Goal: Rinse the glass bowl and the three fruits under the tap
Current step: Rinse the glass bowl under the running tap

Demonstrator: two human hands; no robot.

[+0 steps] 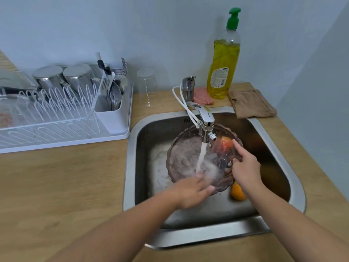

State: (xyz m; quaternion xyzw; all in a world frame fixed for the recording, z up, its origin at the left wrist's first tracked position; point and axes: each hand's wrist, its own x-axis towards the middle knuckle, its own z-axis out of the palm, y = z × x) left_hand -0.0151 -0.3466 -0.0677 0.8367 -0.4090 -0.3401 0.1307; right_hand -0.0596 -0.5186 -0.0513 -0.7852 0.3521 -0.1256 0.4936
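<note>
Head cam status:
- tap [204, 120] is on, stream [200, 156] drops into the bowl [186, 157]
- bowl is over the sink [130, 167], tilted up on edge with its open side towards the camera, and water splashes on its inner face
- right hand [245, 167] grips the bowl's right rim: index finger straight up along the edge, other fingers curled round it
- left hand [190, 193] is at the near rim, fingers stretched roughly flat on the inside of the bowl where the stream lands, thumb out by the rim; it's motion-blurred, and I see it holding nothing
- a reddish fruit [225, 143] shows through the glass at the bowl's upper right, just beside the right index finger; I can't tell if it's touching the bowl
- orange [238, 191] is on the sink floor by the bowl's near-right edge, partly hidden by the right forearm
- soap bottle [223, 63], pink sponge [203, 96] and brown cloth [251, 103] sit on the counter [56, 186] behind the sink
- upturned glass [147, 87] stands left of the tap base
- rack [66, 137] at far left holds steel cups and cutlery
</note>
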